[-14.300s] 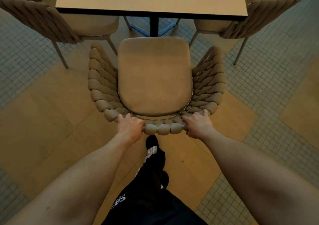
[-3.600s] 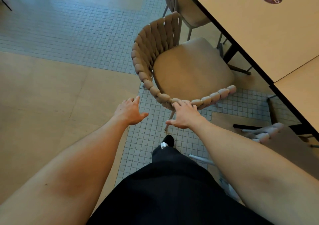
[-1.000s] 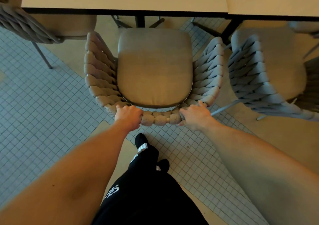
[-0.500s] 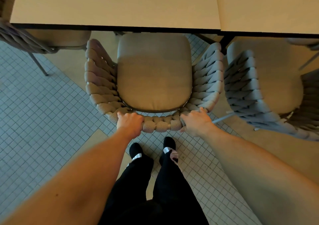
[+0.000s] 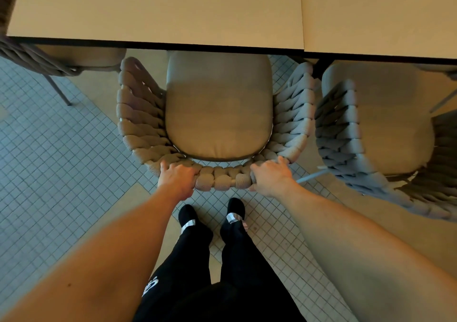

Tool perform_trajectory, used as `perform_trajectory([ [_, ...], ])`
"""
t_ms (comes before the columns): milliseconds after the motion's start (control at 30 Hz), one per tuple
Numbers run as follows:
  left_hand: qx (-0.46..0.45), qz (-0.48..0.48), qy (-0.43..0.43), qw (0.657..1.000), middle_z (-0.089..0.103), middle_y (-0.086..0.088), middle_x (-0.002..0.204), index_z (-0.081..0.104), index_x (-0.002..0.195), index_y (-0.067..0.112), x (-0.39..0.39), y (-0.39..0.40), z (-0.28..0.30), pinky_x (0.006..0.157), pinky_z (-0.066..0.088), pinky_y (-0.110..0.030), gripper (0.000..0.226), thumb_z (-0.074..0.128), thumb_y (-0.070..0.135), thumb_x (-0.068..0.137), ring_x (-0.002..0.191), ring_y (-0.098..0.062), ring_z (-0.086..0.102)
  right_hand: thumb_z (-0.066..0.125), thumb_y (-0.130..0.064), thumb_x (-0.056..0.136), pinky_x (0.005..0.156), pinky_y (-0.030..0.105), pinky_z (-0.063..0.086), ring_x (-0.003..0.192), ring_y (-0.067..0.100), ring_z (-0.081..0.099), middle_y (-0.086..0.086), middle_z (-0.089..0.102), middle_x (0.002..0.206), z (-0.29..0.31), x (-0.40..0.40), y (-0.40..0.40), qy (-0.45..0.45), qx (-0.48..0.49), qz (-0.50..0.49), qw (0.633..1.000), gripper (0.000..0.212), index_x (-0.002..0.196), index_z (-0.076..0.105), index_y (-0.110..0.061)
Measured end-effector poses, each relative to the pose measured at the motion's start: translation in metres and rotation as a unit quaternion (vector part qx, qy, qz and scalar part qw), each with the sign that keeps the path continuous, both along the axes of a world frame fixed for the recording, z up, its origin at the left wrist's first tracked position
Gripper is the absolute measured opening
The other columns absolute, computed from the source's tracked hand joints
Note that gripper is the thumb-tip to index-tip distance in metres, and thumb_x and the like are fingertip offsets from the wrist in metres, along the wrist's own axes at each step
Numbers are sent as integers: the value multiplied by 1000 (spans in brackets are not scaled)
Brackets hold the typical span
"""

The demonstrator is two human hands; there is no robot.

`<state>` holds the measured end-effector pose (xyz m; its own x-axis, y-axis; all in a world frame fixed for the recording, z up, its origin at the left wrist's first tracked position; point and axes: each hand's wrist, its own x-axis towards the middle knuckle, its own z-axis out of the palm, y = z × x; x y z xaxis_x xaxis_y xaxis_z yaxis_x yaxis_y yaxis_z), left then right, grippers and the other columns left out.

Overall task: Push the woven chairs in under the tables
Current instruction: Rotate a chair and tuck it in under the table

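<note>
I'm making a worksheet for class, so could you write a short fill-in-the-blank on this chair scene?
1. Both hands grip the woven chair's ____.
2. The chair's front edge lies just under the ____.
3. The left hand and right hand hold ____ chair.
4. The neighbouring chair stands to the person's ____.

Missing words: backrest; table; one; right

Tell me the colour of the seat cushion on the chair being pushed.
Plain taupe-beige seat cushion, no pattern; the head view shows it best, straight from above.

beige woven chair (image 5: 217,114) upright; seat front just under table (image 5: 158,12) edge
</note>
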<state>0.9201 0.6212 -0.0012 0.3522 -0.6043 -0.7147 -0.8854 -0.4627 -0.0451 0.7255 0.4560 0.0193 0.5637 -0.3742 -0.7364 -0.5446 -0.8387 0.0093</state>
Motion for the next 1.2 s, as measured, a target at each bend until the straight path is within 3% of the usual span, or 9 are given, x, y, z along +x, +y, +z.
perform_trajectory([
  [133, 1, 1, 39, 999, 58, 2, 140, 40, 147, 41, 3, 2, 4, 121, 12, -57, 72, 64, 63, 83, 136, -29, 44, 57, -64, 92, 114, 57, 23, 131, 29, 49, 6, 61, 133, 1, -3, -4, -14, 18, 9, 1000, 64, 138, 48, -20],
  [233, -4, 12, 53, 999, 53, 0, 146, 35, 151, 38, 6, 2, 6, 119, 14, -57, 80, 55, 73, 82, 139, -30, 42, 58, -64, 92, 114, 57, 25, 135, 30, 42, 6, 57, 139, 4, -3, -7, -24, 30, 9, 999, 68, 143, 46, -21],
  [533, -68, 101, 50, 991, 61, -5, 132, 53, 137, 32, 12, 5, 33, 109, 33, -51, 50, 47, 54, 92, 126, -33, 50, 55, -67, 91, 113, 58, 30, 138, 32, 37, 6, 49, 144, 20, 5, -5, -66, 47, -14, 997, 70, 141, 47, -18],
  [700, -94, 148, 48, 983, 53, -5, 146, 47, 146, 30, 16, 12, 48, 112, 34, -51, 55, 48, 47, 94, 134, -33, 45, 55, -68, 91, 114, 58, 28, 142, 33, 31, 6, 39, 151, 31, 11, -1, -61, 50, -12, 997, 77, 149, 38, -21],
  [900, -110, 205, 49, 971, 57, -5, 136, 45, 145, 35, 18, 32, 65, 103, 45, -51, 57, 49, 52, 91, 126, -32, 50, 59, -63, 92, 119, 61, 20, 147, 33, 23, 7, 29, 159, 47, 27, 5, -65, 67, -9, 996, 77, 152, 33, -21],
  [1200, -140, 295, 34, 945, 48, -11, 150, 33, 154, 28, 26, 70, 88, 110, 40, -55, 64, 53, 49, 96, 137, -34, 43, 58, -68, 90, 119, 62, 20, 149, 35, 21, 9, 23, 164, 70, 84, 18, -84, 70, 89, 990, 86, 157, 26, -24],
])
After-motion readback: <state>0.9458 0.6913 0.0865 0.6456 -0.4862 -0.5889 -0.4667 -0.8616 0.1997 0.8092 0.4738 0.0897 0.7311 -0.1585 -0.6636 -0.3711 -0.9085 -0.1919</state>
